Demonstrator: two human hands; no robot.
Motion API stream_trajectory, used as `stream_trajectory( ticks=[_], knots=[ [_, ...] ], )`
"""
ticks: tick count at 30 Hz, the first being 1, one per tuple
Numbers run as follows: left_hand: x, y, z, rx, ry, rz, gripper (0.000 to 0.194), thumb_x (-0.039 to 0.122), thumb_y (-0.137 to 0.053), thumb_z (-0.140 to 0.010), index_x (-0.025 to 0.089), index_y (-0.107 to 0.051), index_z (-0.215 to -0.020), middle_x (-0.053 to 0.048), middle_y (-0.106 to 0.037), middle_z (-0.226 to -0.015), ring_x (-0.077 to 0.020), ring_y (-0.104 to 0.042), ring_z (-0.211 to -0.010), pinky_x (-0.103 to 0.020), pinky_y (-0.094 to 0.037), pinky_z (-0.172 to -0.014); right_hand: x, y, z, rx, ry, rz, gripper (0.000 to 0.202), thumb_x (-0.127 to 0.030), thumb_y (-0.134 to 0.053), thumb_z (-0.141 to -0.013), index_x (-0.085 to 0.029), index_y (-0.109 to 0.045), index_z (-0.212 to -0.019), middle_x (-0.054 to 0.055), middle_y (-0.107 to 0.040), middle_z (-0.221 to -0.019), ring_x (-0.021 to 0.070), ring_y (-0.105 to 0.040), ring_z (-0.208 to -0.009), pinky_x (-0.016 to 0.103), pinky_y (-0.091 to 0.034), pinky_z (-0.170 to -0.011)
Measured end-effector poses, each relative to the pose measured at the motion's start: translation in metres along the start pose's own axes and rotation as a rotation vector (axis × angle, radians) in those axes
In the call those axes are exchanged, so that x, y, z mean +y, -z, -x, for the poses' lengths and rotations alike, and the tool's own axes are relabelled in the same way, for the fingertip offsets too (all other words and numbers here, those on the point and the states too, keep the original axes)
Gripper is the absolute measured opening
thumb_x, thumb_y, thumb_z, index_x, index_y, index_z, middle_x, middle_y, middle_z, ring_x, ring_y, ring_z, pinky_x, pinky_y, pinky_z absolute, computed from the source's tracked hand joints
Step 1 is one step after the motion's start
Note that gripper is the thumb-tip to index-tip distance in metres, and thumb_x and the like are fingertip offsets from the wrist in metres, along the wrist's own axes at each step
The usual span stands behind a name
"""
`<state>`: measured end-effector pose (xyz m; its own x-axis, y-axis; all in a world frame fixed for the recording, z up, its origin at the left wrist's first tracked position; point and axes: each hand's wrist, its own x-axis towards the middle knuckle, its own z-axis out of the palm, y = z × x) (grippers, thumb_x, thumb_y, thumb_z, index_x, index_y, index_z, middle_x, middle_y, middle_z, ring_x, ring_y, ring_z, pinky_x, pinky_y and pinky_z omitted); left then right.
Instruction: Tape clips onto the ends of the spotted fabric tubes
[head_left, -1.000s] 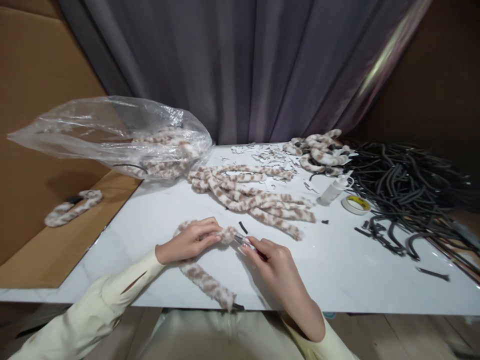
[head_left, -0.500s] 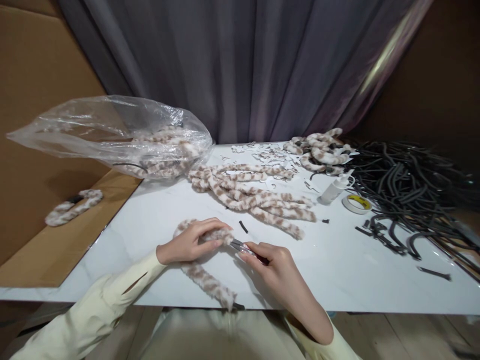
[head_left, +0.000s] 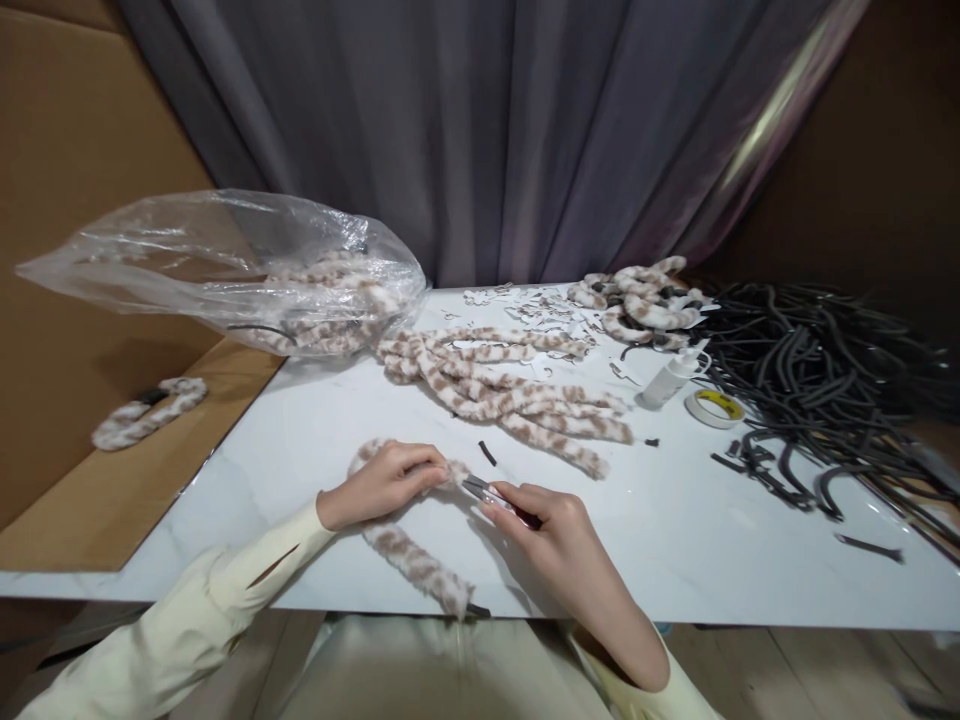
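Observation:
My left hand (head_left: 390,484) is closed around a fluffy white-and-brown fur tube (head_left: 416,570) near one of its ends. From under the hand the tube bends round in a U, and a black piece (head_left: 478,611) sticks out of its other end by the table edge. My right hand (head_left: 555,530) grips a pair of pliers (head_left: 480,487), whose grey jaws point left and touch the tube's end beside my left fingers. Whether the jaws hold anything inside the fur cannot be made out. A short black piece (head_left: 487,453) lies just behind the pliers.
Several loose fur tubes (head_left: 480,395) lie behind my hands on the white table (head_left: 300,440). A clear plastic bag (head_left: 187,240) holds more at left. To the right are a glue bottle (head_left: 664,383), a tape roll (head_left: 715,410) and a heap of black tubes (head_left: 817,350).
My left fingers have shifted slightly back from the tube's end, so more of the fur there shows. The pliers stay at that end, almost unmoved.

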<state>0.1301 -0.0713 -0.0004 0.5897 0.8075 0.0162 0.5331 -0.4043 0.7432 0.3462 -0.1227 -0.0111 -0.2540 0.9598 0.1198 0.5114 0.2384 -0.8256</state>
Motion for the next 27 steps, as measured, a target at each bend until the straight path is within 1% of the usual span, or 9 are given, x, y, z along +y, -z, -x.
stream_trajectory(
  ticks=[6, 9, 11, 12, 15, 18, 22, 24, 27],
  knots=[
    [0.0036, 0.0019, -0.0018, -0.077, 0.049, 0.098, 0.03, 0.032, -0.041, -0.09, 0.015, -0.057, -0.073, 0.001, -0.058, -0.067, -0.0099, -0.051, -0.062, -0.019, -0.039, -0.062, 0.0013, 0.0013, -0.001, -0.043, -0.034, -0.002, 0.027, -0.031, -0.05, -0.085, -0.015, -0.071, -0.08, 0.003, -0.063, -0.061, 0.0133, -0.052, -0.056, 0.022, -0.035, -0.054],
    [0.0042, 0.0016, -0.0012, -0.081, 0.064, 0.132, 0.027, 0.033, -0.041, -0.09, 0.015, -0.06, -0.085, 0.001, -0.059, -0.067, -0.0108, -0.053, -0.063, -0.02, -0.04, -0.063, 0.0001, 0.0004, -0.0015, -0.071, -0.053, -0.026, 0.027, -0.031, -0.05, -0.085, -0.015, -0.071, -0.08, 0.003, -0.064, -0.064, 0.0135, -0.052, -0.057, 0.022, -0.036, -0.055],
    [0.004, 0.0006, -0.0002, -0.075, 0.085, 0.152, 0.026, 0.034, -0.043, -0.09, 0.015, -0.06, -0.092, 0.002, -0.06, -0.066, -0.0112, -0.054, -0.063, -0.021, -0.04, -0.063, -0.0008, -0.0003, -0.0016, -0.098, -0.069, -0.053, 0.027, -0.031, -0.05, -0.085, -0.014, -0.07, -0.078, 0.003, -0.064, -0.065, 0.0133, -0.052, -0.059, 0.022, -0.036, -0.055],
    [0.0041, 0.0, 0.0002, -0.07, 0.101, 0.163, 0.025, 0.034, -0.044, -0.09, 0.016, -0.06, -0.092, 0.001, -0.061, -0.066, -0.0114, -0.055, -0.063, -0.021, -0.04, -0.063, -0.0011, -0.0005, -0.0017, -0.108, -0.077, -0.068, 0.028, -0.031, -0.05, -0.085, -0.014, -0.07, -0.077, 0.002, -0.063, -0.064, 0.0131, -0.051, -0.059, 0.022, -0.035, -0.055],
    [0.0056, -0.0017, 0.0012, -0.023, 0.17, 0.231, 0.02, 0.035, -0.05, -0.087, 0.015, -0.055, -0.084, 0.0, -0.064, -0.066, -0.0125, -0.058, -0.065, -0.022, -0.041, -0.063, -0.0004, 0.0003, -0.0027, -0.099, -0.107, -0.119, 0.03, -0.035, -0.051, -0.084, -0.013, -0.071, -0.076, 0.002, -0.063, -0.064, 0.0134, -0.05, -0.06, 0.022, -0.036, -0.056],
    [0.0069, -0.0027, 0.0013, 0.019, 0.217, 0.301, 0.02, 0.035, -0.054, -0.085, 0.016, -0.05, -0.08, 0.0, -0.066, -0.065, -0.0136, -0.06, -0.066, -0.023, -0.041, -0.064, 0.0017, 0.0016, -0.004, -0.056, -0.14, -0.163, 0.031, -0.037, -0.053, -0.083, -0.013, -0.072, -0.082, 0.003, -0.066, -0.07, 0.0148, -0.052, -0.064, 0.022, -0.037, -0.058],
    [0.0056, -0.0033, 0.0009, -0.015, 0.163, 0.308, 0.024, 0.038, -0.044, -0.09, 0.016, -0.05, -0.08, 0.0, -0.064, -0.068, -0.0126, -0.058, -0.067, -0.023, -0.041, -0.065, 0.002, -0.0003, -0.005, -0.086, -0.129, -0.17, 0.032, -0.038, -0.052, -0.083, -0.013, -0.072, -0.08, 0.002, -0.064, -0.068, 0.0139, -0.05, -0.062, 0.022, -0.035, -0.057],
    [0.0046, -0.0036, 0.0006, -0.037, 0.135, 0.305, 0.026, 0.038, -0.039, -0.092, 0.016, -0.05, -0.085, 0.0, -0.062, -0.07, -0.0124, -0.057, -0.068, -0.023, -0.041, -0.067, 0.0014, -0.0023, -0.0053, -0.105, -0.126, -0.17, 0.032, -0.037, -0.051, -0.084, -0.013, -0.071, -0.078, 0.002, -0.063, -0.066, 0.0133, -0.049, -0.061, 0.022, -0.035, -0.056],
    [0.0044, -0.0041, 0.0002, -0.058, 0.115, 0.293, 0.027, 0.038, -0.036, -0.093, 0.016, -0.05, -0.095, 0.0, -0.058, -0.071, -0.0126, -0.056, -0.069, -0.024, -0.041, -0.069, 0.0011, -0.004, -0.0055, -0.094, -0.129, -0.17, 0.03, -0.035, -0.051, -0.084, -0.013, -0.071, -0.083, 0.002, -0.064, -0.069, 0.0134, -0.05, -0.063, 0.022, -0.035, -0.057]
  ],
)
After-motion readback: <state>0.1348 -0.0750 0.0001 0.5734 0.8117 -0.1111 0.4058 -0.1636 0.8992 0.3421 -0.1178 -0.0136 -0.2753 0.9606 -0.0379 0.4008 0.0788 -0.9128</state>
